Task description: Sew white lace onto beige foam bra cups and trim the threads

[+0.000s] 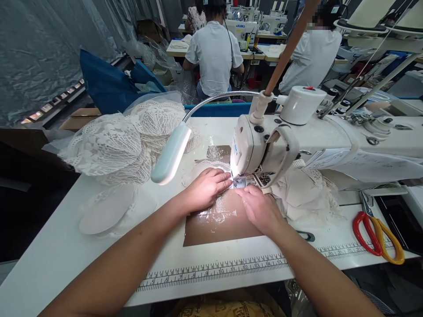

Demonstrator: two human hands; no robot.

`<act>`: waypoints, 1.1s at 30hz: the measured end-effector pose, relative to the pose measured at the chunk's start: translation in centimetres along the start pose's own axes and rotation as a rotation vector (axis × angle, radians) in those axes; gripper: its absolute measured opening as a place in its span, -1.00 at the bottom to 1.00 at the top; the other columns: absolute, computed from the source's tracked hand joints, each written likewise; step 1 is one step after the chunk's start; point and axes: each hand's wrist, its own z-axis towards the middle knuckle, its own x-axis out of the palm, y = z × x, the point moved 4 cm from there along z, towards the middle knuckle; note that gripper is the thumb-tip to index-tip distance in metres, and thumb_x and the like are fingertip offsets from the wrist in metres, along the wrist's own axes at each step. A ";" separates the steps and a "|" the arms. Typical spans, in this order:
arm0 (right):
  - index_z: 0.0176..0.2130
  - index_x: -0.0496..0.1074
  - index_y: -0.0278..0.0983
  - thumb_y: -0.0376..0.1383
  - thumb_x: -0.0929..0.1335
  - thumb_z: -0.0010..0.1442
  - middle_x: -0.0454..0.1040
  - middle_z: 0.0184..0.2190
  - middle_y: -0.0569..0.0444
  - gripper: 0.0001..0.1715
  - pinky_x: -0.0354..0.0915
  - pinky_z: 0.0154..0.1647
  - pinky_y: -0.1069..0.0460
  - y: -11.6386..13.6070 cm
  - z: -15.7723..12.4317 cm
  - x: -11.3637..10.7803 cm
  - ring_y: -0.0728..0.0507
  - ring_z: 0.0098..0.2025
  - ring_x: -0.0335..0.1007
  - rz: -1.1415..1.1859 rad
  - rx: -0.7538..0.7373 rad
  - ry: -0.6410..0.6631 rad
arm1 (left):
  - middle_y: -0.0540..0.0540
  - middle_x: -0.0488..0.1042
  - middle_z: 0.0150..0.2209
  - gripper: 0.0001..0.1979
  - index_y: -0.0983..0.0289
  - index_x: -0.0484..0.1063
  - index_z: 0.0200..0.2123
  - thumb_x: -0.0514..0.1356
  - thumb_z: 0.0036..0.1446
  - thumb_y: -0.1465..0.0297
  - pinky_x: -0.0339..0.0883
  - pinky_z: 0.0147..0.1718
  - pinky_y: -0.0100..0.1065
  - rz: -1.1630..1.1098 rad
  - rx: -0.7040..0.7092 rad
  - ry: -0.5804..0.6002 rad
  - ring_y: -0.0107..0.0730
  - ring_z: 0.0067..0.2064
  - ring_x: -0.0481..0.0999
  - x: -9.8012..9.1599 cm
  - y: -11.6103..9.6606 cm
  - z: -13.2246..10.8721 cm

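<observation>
A white sewing machine (251, 145) stands before me, its lamp-lit needle area partly hidden by my fingers. Flat on a white lace-edged fabric piece (216, 165), my left hand (209, 188) has its fingers stretched toward the presser foot (238, 182). My right hand (259, 208) is closed just right of and below the foot, fingertips pressed together; what they pinch, if anything, is hidden. Under both hands lies a shiny brown sheet (224, 224) on the machine bed.
Lace pieces (109, 145) are heaped at left, beside oval fabric pieces (105, 209). More lace (306, 189) lies right of the needle. Red-and-yellow scissors (376, 233) rest near a printed ruler (214, 273). A bent lamp (172, 154) overhangs the table (59, 246). People (213, 53) sit ahead.
</observation>
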 end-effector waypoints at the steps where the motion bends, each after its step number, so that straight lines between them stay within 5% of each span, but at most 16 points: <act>1: 0.03 0.45 -0.16 -0.48 0.22 0.18 0.48 -0.26 0.05 -0.51 0.16 -0.34 0.05 0.0 0.0 -0.1 -0.09 -0.31 0.33 0.017 -0.004 -0.004 | 0.26 0.43 0.04 -0.63 0.32 0.41 0.05 0.07 0.17 0.53 0.29 -0.11 -0.17 0.015 -0.020 0.016 -0.13 -0.05 0.36 -0.2 -0.1 0.0; 8: -0.04 0.49 -0.26 -0.46 0.19 0.20 0.52 -0.23 0.01 -0.57 0.20 -0.33 0.06 0.0 0.1 -0.8 -0.09 -0.32 0.36 0.098 -0.021 -0.048 | 0.24 0.41 0.02 -0.66 0.32 0.40 0.04 0.01 0.25 0.38 0.34 -0.20 -0.20 0.064 -0.176 0.122 -0.14 -0.13 0.40 -1.6 -1.8 -0.7; 22: -0.07 0.49 -0.25 -0.46 0.18 0.20 0.50 -0.24 0.00 -0.58 0.21 -0.31 0.05 0.0 -0.1 -0.9 -0.11 -0.29 0.36 0.135 -0.007 0.006 | 0.24 0.46 -0.17 -0.73 0.34 0.48 -0.14 0.00 0.29 0.39 0.35 -0.18 -0.23 -0.106 -0.060 -0.042 -0.21 -0.16 0.44 -1.3 -3.5 -0.5; 33: -0.11 0.50 -0.25 -0.51 0.18 0.17 0.45 -0.31 0.00 -0.56 0.14 -0.32 0.05 0.1 -0.5 -0.5 -0.10 -0.30 0.30 0.060 -0.079 0.001 | 0.19 0.46 -0.09 -0.72 0.32 0.46 -0.04 0.04 0.27 0.41 0.32 -0.16 -0.23 -0.174 -0.019 0.058 -0.22 -0.16 0.45 -0.8 -3.5 -1.3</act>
